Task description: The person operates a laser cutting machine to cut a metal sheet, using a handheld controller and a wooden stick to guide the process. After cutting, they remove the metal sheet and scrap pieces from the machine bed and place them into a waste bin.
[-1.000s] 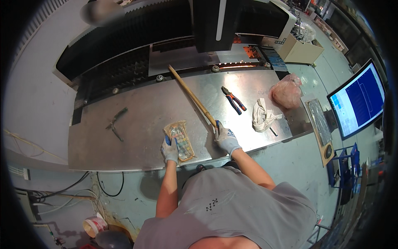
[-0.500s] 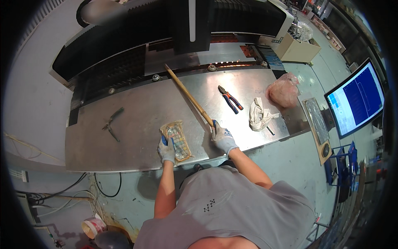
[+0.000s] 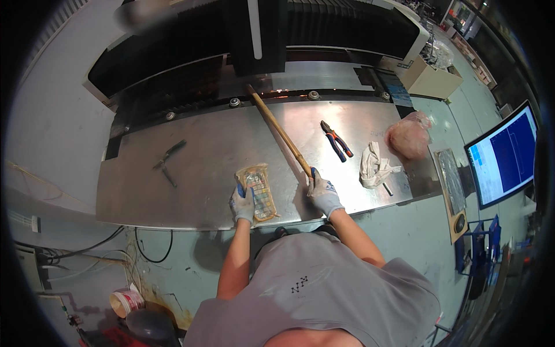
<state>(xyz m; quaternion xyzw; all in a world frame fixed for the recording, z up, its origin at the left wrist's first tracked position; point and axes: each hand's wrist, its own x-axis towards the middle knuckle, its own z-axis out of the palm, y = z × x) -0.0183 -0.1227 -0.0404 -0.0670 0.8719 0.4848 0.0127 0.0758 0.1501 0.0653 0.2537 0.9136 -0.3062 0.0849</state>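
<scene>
My left hand [image 3: 242, 204], in a pale work glove with blue on it, is closed around the left side of a keypad remote control [image 3: 261, 195] wrapped in yellowed clear plastic. This remote is held over the near edge of the metal table [image 3: 191, 196]. My right hand [image 3: 325, 195], gloved too, grips the near end of a long wooden stick [image 3: 281, 134]. The stick slants away to the left across the table, its far tip reaching the machine's edge. Right of the stick lie pliers [image 3: 336, 142] with dark blue and orange handles.
A white cloth [image 3: 376, 166], a small dark rod [image 3: 388, 189] and a pinkish plastic bag [image 3: 409, 137] lie at the right. A dark green-handled tool [image 3: 170, 156] lies left. Beyond stands a cutting machine's black gantry [image 3: 257, 34], glowing below. A monitor [image 3: 504, 155] stands far right.
The whole view has shifted, so the table appears further right. Against the table's rollers, the gantry head and bright glow have moved left. Both hands keep their grips.
</scene>
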